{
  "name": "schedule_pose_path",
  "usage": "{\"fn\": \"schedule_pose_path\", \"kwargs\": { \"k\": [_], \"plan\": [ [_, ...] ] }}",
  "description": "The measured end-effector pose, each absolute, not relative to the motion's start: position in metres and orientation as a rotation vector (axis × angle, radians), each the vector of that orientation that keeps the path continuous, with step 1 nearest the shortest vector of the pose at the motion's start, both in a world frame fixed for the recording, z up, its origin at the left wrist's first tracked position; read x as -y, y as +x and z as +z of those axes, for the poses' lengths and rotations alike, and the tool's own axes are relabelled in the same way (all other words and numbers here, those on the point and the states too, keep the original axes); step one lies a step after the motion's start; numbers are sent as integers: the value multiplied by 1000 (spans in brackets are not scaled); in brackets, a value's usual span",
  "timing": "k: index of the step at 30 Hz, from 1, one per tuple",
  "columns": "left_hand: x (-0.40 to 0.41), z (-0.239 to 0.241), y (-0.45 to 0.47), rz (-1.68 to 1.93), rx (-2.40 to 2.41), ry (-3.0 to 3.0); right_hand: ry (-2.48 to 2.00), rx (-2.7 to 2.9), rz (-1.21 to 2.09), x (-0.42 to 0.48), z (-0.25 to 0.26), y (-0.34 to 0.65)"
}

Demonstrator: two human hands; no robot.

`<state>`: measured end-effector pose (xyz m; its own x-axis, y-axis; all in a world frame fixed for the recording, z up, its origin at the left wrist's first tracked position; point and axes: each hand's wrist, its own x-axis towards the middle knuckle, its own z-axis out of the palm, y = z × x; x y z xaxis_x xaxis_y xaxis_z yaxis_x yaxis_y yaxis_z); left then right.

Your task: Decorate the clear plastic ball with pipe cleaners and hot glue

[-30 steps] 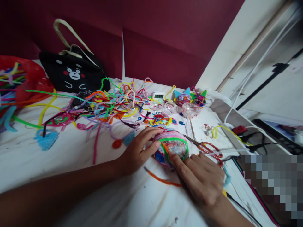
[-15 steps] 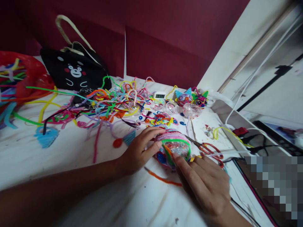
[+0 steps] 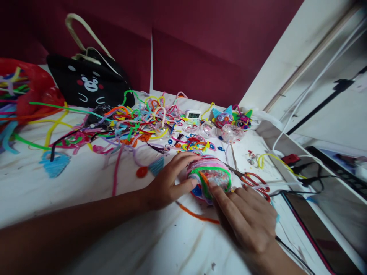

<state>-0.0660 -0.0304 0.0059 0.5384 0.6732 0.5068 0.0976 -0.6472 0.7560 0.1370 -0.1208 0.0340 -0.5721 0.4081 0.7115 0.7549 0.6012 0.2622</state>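
A clear plastic ball [image 3: 217, 177], partly wrapped in pink, red, blue and green pipe cleaners, rests on the table. My left hand [image 3: 169, 179] is closed on its left side, fingers over the top and thumb low near a blue disc. My right hand [image 3: 243, 214] is at the front of the ball, its index finger pressed where an orange pipe cleaner [image 3: 204, 178] lies across the green loop. The right thumb is hidden below. A longer orange pipe cleaner [image 3: 196, 216] on the table runs in under the right hand. Red-handled scissors [image 3: 254, 182] lie just behind the right hand.
Tangled pipe cleaners [image 3: 137, 122] spread along the back, near a black bag [image 3: 88, 84] and a red plastic bag [image 3: 40, 95]. Two decorated balls [image 3: 222, 117], clear shells [image 3: 208, 130] and a small digital clock [image 3: 193, 115] stand behind. A phone [image 3: 306, 225] lies at right.
My left thumb has slid slightly lower on the ball, and the ball looks tilted a little. The right fingertip stays at the orange pipe cleaner. The view has shifted slightly.
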Motion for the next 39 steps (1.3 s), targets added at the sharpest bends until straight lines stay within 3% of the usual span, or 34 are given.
{"fn": "schedule_pose_path", "kwargs": {
  "k": [8, 17, 23, 27, 31, 39],
  "plan": [
    [27, -1, -66, 979, -531, 2010, -935, 2109, -688, 131, 47, 132],
    [24, 0, -60, 894, -488, 1836, -1095, 2255, 245, 163, 42, 125],
    [24, -5, -54, 919, -418, 1763, -1110, 2406, -172, 163, 20, 120],
    [24, -8, -53, 945, -432, 1823, -1139, 2417, -244, 164, 19, 118],
    [22, -13, -50, 954, -480, 1960, -1176, 2392, -142, 171, 28, 123],
    [22, -9, -39, 971, -609, 2070, -1170, 2411, 384, 191, 48, 146]
  ]
}}
